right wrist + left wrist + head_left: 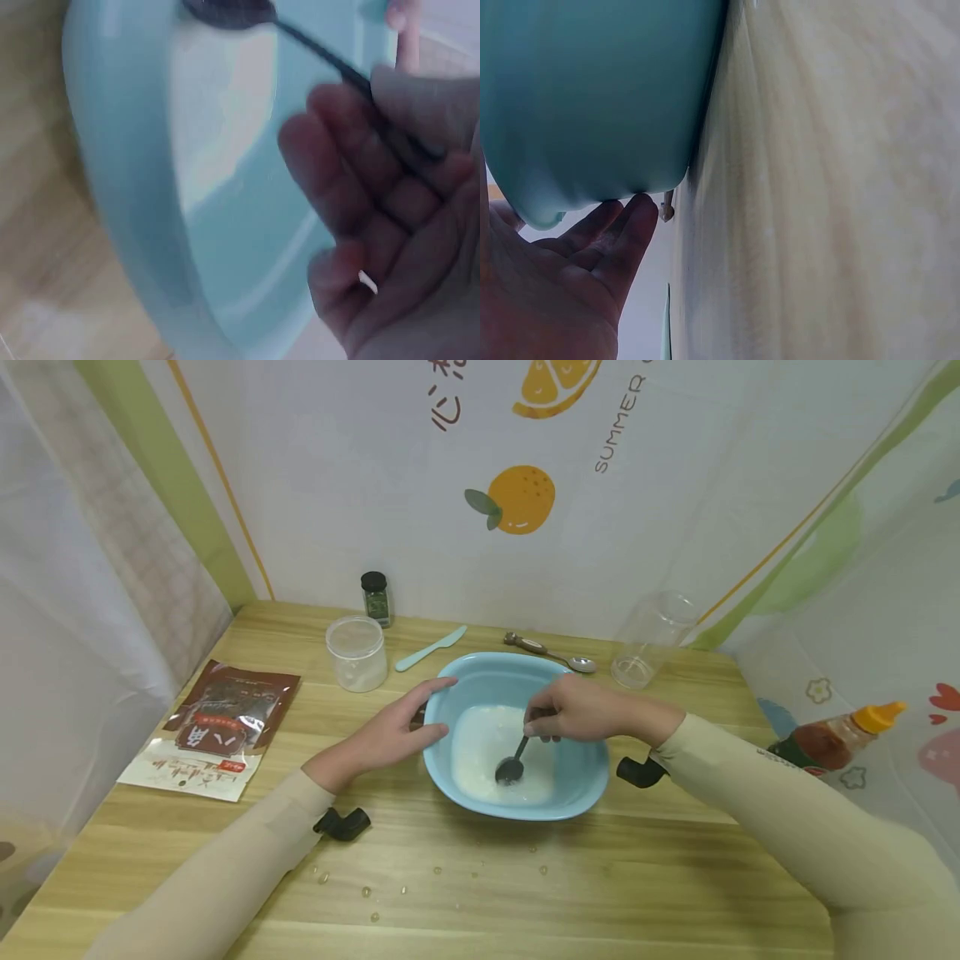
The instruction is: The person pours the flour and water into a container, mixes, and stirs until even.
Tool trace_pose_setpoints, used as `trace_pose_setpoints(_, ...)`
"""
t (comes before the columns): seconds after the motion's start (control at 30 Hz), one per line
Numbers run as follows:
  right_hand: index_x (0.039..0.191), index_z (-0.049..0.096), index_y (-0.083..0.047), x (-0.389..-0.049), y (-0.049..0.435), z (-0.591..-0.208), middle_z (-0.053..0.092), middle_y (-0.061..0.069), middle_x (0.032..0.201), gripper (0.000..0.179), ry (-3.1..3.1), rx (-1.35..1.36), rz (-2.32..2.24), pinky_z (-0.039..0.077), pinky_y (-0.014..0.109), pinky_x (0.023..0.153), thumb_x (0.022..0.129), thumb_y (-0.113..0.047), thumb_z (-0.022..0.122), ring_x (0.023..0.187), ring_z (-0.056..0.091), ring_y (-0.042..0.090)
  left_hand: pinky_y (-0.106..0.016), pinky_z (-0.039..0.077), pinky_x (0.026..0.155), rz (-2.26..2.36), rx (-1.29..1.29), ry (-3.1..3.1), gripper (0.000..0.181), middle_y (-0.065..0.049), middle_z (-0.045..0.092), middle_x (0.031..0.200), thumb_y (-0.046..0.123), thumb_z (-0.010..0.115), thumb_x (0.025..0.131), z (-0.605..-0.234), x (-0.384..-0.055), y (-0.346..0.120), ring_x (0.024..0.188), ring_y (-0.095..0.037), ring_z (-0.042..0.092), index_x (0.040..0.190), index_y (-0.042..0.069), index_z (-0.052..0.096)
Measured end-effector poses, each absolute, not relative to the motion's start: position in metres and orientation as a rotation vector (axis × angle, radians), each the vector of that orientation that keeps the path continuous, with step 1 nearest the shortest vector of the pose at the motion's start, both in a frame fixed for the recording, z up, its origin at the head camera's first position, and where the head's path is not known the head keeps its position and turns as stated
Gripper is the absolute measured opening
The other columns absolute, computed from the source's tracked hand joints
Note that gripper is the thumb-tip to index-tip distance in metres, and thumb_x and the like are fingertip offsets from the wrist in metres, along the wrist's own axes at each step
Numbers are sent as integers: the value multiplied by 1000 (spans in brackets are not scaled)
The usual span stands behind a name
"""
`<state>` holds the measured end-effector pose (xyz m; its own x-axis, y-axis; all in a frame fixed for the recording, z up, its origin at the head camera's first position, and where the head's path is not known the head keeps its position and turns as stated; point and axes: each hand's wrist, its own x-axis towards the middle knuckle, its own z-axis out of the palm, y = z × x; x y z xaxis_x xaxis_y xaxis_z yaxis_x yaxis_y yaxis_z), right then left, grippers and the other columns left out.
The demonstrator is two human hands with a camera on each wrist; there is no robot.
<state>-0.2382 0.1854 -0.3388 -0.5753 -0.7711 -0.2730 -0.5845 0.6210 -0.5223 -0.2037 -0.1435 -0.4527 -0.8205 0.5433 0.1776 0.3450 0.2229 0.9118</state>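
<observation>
A light blue plastic basin (517, 810) holds a pool of milky white liquid (480, 752). My left hand (390, 731) grips the basin's left side, the thumb over the rim; in the left wrist view its fingers (634, 232) lie against the outer wall. Over the basin, my right hand (577, 708) pinches the handle of a dark spoon (510, 770), whose bowl is at the liquid. The right wrist view has the spoon (315, 46) between thumb and fingers, the other fingers loosely curled.
Behind the basin lie a pale green plastic knife (431, 649) and a metal spoon (551, 653). A clear jar (357, 656), a black-capped spice bottle (377, 600) and a clear cup (648, 643) stand near the back. A brown-and-white packet (217, 731) lies left, a yellow-capped sauce bottle (832, 742) right. Droplets (367, 892) dot the front.
</observation>
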Motion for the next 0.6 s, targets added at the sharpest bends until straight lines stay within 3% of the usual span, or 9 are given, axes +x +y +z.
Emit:
trace_pose_setpoints(0.17,99,82,-12,-239,182,-334,72,-4,77,15,2440,-995,-458,54,32,64,108,-19,73,69,65,12,-46,63,107,1641,857,2311,70,-27,42,169,15,64,110,-454,-205,-143,140,-47,61,173,6,33)
trace_pose_setpoints(0.37,109,83,-9,-241,167,-334,79,3,89,20,2296,-1044,-500,60,33,72,112,-24,70,80,72,15,-46,63,106,1653,855,2316,70,-28,44,167,14,64,110,-454,-205,-144,139,-47,63,172,5,33)
trace_pose_setpoints(0.6,100,82,-9,-248,166,-332,72,-2,78,20,2495,-915,-409,52,32,65,110,-20,69,71,64,15,-44,64,106,1646,853,2309,70,-27,45,167,16,64,111,-455,-205,-145,138,-45,64,173,7,33)
